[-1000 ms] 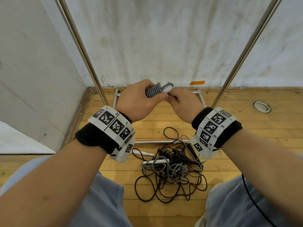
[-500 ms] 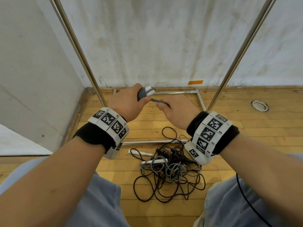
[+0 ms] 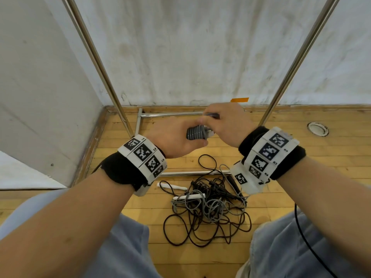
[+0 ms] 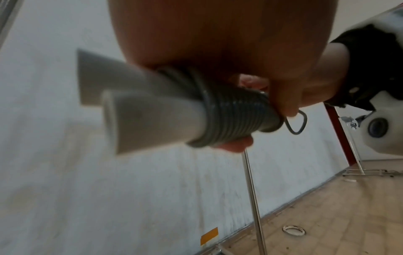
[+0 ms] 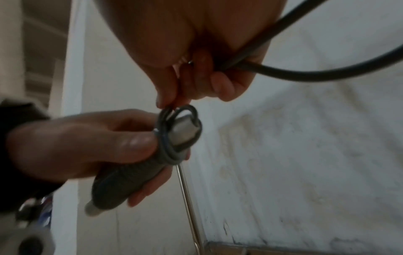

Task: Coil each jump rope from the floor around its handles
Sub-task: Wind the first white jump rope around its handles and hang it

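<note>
A grey jump rope (image 3: 195,133) is wound in tight turns round its two white handles (image 4: 139,110). My left hand (image 3: 178,137) grips this bundle about chest high, fingers curled round the coil (image 5: 130,174). My right hand (image 3: 220,125) sits just over the bundle's right end. Its fingertips (image 5: 167,98) pinch the last small loop of grey rope (image 5: 185,110) at the handle tips. Below on the floor lies a tangle of black and grey ropes (image 3: 208,207) with two white handles (image 3: 172,186) and a black handle (image 3: 233,183).
Two slanted metal poles (image 3: 96,63) (image 3: 301,57) of a rack rise on either side, with its base rail (image 3: 192,173) across the wooden floor. White walls close the corner. A round floor fitting (image 3: 318,129) lies at right. A black cable (image 5: 305,72) hangs from my right wrist.
The bundle has dropped lower and turned in my left hand. My right hand has risen over the bundle's end, still holding the rope's last loop.
</note>
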